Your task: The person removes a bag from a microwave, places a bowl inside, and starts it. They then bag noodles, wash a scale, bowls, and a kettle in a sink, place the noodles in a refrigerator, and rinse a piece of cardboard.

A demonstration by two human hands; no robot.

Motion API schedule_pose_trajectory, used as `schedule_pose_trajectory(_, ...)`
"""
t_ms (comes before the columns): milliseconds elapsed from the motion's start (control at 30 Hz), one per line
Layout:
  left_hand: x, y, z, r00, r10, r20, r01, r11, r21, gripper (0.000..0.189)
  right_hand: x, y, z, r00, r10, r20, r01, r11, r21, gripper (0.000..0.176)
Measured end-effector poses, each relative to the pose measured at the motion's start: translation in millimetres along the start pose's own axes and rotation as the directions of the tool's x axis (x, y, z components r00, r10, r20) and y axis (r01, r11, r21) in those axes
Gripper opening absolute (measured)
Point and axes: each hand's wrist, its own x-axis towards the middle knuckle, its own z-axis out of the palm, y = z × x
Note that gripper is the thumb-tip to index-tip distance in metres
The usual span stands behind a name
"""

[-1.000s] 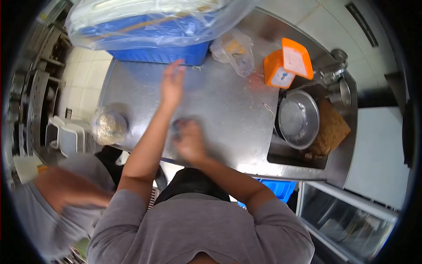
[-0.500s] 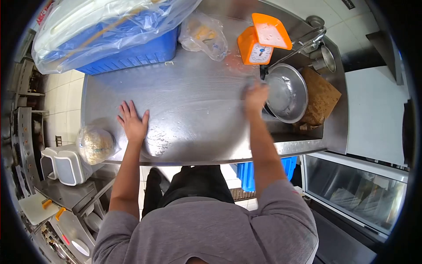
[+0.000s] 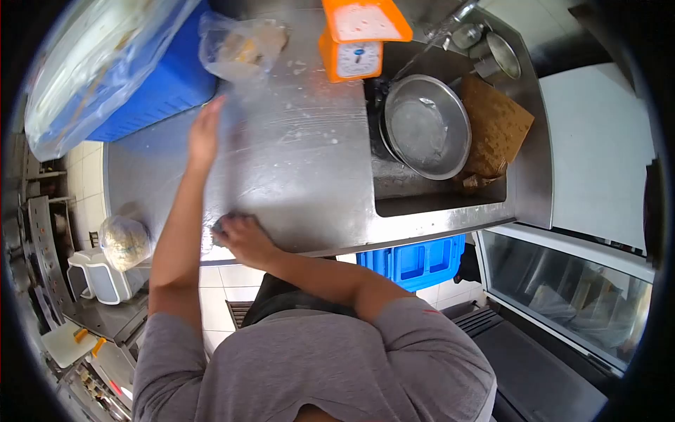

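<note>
1 bowl (image 3: 425,126) — seemingly empty; right hand (image 3: 244,238) clutches sponge (image 3: 219,230).

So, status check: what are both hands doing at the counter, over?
Right hand shut on cloth at near edge of counter. Left hand open, by blue crate. Plastic bag just beyond it.

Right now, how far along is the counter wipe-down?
Done, it seems: wet wipe streaks cross the middle of the steel counter. In hand: the right hand presses a sponge at the near edge, the left hand open by the blue crate. Left: white flecks near the orange scale.
</note>
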Motion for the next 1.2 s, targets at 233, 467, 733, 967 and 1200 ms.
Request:
schedule_pose_trajectory(233, -196.6, -48.1, -20.5, 0.994, -0.040, 0.098, -0.052, 0.621, 0.782, 0.092, -16.6, 159.6, -134.3, 0.651, 0.703, -0.285, -0.661, 0.710, 0.243, 0.028)
schedule_pose_trajectory(467, -110.6, 78.0, 205.0, 0.834, 0.225, 0.503, -0.439, 0.823, 0.360, 0.065, -67.6, 300.8, -269.1, 0.613, 0.417, -0.671, -0.735, 0.613, -0.291, 0.047)
schedule_pose_trajectory(733, -6.1, 20.9, 98.0, 0.873, 0.078, -0.481, 0.078, 0.952, 0.296, 0.034, -58.0, 140.6, -180.4, 0.926, 0.331, -0.182, -0.360, 0.919, -0.159, 0.054)
schedule_pose_trajectory(967, 26.2, -57.2, 86.1, 0.907, 0.023, -0.421, 0.337, 0.559, 0.758, 0.058, 1.6, 112.9, -80.4, 0.988, 0.070, 0.134, -0.063, 0.996, -0.058, 0.045)
schedule_pose_trajectory(1200, -7.1, 27.8, 221.7, 0.818, 0.285, 0.500, -0.426, 0.884, 0.193, 0.049, -88.1, 323.5, -211.1, 0.761, 0.537, -0.365, -0.642, 0.538, -0.546, 0.030)
